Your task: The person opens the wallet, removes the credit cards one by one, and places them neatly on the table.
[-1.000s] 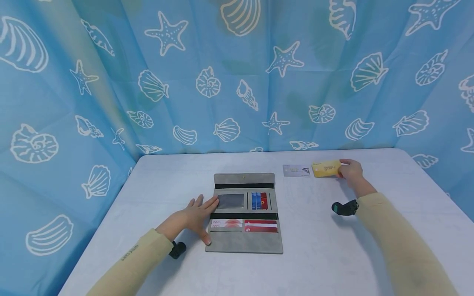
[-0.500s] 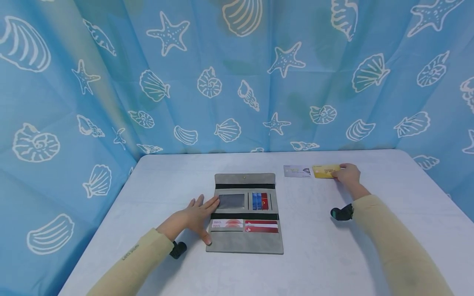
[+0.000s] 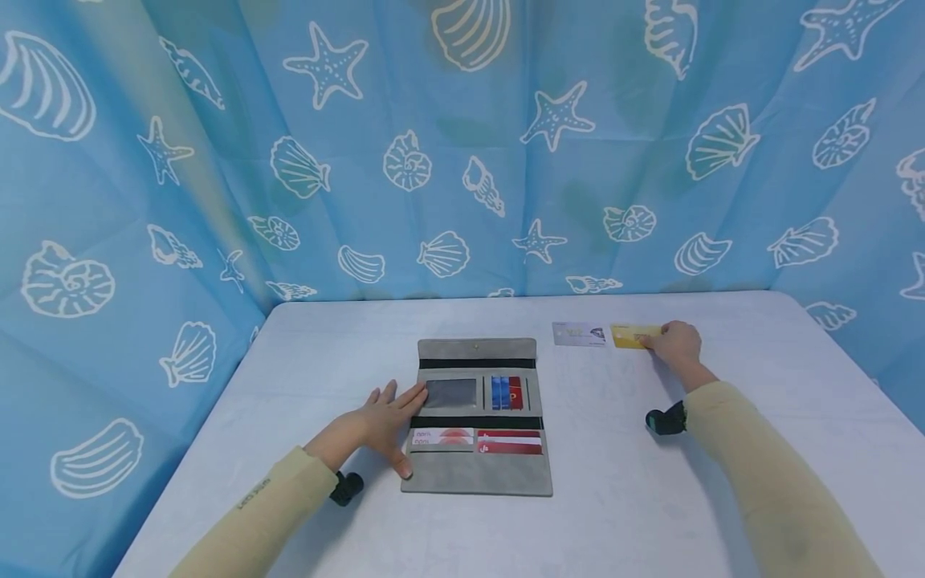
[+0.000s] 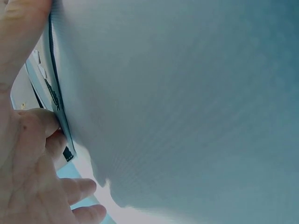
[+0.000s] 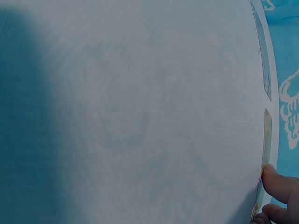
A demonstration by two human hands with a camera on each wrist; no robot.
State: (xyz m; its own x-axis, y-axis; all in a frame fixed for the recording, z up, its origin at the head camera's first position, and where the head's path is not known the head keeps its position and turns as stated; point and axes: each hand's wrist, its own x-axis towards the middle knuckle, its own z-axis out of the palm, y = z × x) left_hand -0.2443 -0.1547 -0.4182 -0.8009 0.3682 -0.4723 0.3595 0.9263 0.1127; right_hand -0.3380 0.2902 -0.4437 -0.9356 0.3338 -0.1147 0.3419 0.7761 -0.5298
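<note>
A grey folding wallet [image 3: 477, 474] lies unfolded on the white table. Cards fill several of its slots: blue and red ones [image 3: 506, 393], a white and pink pair [image 3: 442, 437], and red and white ones [image 3: 509, 441]. My left hand [image 3: 379, 425] rests on the wallet's left edge, fingers spread and thumb near the lower corner; the left wrist view shows the fingers [image 4: 49, 126] along that edge. At the back right, my right hand [image 3: 678, 345] pinches the right part of a yellow card [image 3: 627, 335], thumb on top. Left of it lies a silver-grey card [image 3: 578, 334].
The white table [image 3: 607, 514] runs back to a blue curtain [image 3: 390, 96] printed with shells and starfish. Black wrist cameras show under the left wrist [image 3: 348, 487] and the right wrist [image 3: 666, 419].
The yellow card has come down from a tilt to lie flat beside the silver-grey card. My right hand has slid slightly left over it. My left hand and the wallet stay put.
</note>
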